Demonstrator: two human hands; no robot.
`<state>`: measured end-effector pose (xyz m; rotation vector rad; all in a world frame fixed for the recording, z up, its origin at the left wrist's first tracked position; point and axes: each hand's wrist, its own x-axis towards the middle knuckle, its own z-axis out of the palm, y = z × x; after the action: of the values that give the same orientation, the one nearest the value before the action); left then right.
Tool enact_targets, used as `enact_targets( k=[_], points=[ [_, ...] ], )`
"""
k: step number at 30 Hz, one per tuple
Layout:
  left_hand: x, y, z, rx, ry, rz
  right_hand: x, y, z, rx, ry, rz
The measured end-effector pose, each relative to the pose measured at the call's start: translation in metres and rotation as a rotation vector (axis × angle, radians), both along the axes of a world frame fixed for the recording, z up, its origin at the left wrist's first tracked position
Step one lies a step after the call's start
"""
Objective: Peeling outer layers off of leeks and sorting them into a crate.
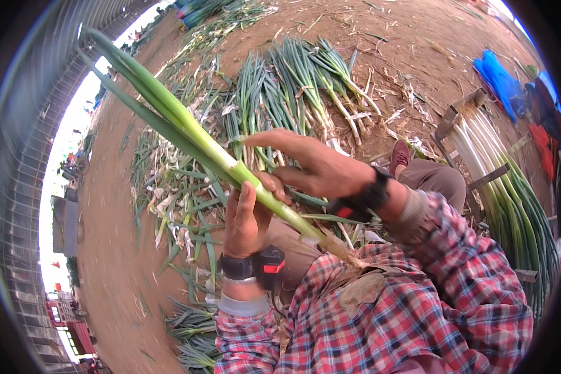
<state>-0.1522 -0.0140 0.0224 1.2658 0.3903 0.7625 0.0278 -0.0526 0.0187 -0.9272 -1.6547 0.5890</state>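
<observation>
A long green onion (274,202) lies slantwise across my lap, its green leaves pointing up to the far left and its brownish root end near my shirt. My left hand (246,218) is closed round the middle of the stalk, with the thumb along its near side and fingertips showing beyond it. My right hand (311,163) is just above and to the right of the stalk, fingers stretched out and apart, with nothing gripped in them. Whether its fingers touch the stalk I cannot tell. Dark straps with small devices are on both wrists.
Bunches of green onions (280,87) lie on the dirt ground ahead, among torn leaves and peelings (177,206). To my right, a metal rack (489,176) holds a stack of white-stemmed onions. Blue plastic (500,81) lies beyond it. More onion leaves (193,333) lie at the lower left.
</observation>
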Motion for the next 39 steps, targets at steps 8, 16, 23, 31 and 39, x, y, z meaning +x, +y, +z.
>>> enact_targets(
  k=[8, 16, 23, 31, 39],
  points=[
    [0.005, -0.008, 0.015, -0.019, 0.045, 0.006, 0.012, 0.027, 0.024, -0.247, 0.163, 0.338],
    [0.006, 0.005, 0.023, 0.155, 0.204, 0.578, 0.028, -0.013, -0.064, -0.305, -0.082, -0.278],
    [0.01, -0.011, 0.027, 0.204, 0.206, 0.499, -0.043, -0.05, -0.041, -0.345, 0.176, -0.202],
    [-0.002, -0.008, 0.035, 0.231, 0.156, 0.317, -0.045, -0.051, -0.025, -0.356, 0.678, 0.082],
    [-0.004, -0.011, 0.032, 0.291, 0.227, 0.218, -0.027, -0.057, -0.029, -0.523, 0.791, 0.272]
  ],
)
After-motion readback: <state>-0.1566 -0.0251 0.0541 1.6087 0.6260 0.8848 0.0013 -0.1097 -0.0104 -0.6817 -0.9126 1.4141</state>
